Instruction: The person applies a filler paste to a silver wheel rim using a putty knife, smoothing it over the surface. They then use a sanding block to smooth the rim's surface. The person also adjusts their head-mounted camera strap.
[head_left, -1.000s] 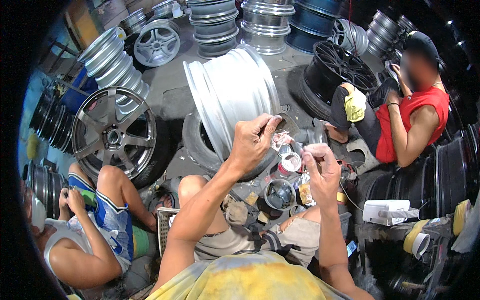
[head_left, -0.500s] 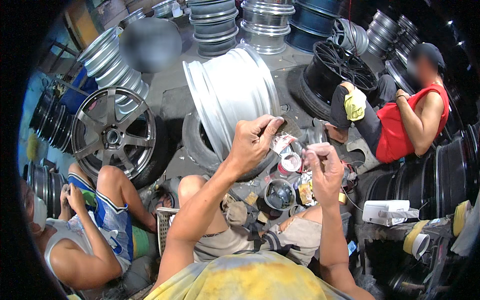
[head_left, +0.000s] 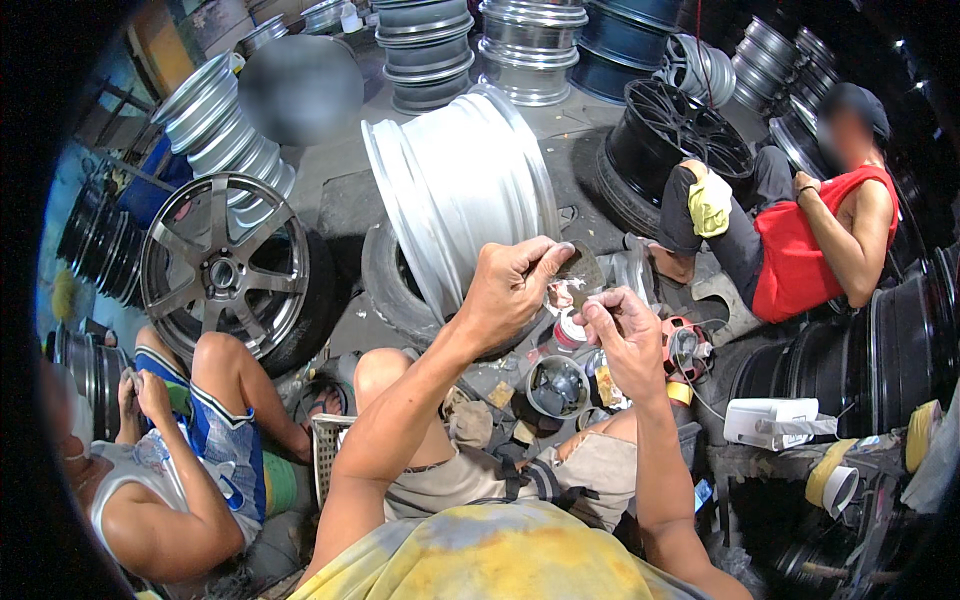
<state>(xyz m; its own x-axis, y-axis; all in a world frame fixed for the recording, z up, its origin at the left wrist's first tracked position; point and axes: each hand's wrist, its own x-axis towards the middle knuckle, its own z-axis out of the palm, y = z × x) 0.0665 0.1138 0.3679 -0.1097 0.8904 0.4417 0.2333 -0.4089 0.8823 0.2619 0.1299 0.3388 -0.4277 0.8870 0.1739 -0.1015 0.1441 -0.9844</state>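
My left hand (head_left: 515,285) is closed, pinching the edge of a thin, dark greyish flat piece (head_left: 580,266) with pale pinkish paste (head_left: 566,292) on it. Close by on the right is my right hand (head_left: 628,338), its thumb and fingers pressed together near the paste. What it grips, if anything, is too small to make out. Just beyond my hands, a silver wheel rim (head_left: 465,185) rests in a grey tyre (head_left: 395,275). Below them stand an open tin (head_left: 570,334), partly covered by my fingers, and a tub of dark liquid (head_left: 558,388).
A person in a red top (head_left: 820,250) sits at the right, and another person (head_left: 175,470) sits at the left. A spoked grey wheel (head_left: 228,275) leans on a tyre. Stacked rims (head_left: 427,50) line the back. A white box-shaped device (head_left: 770,422) sits at the right.
My right hand has moved left and slightly up, closer to the flat piece, uncovering a red round object at the right. My left hand has barely shifted.
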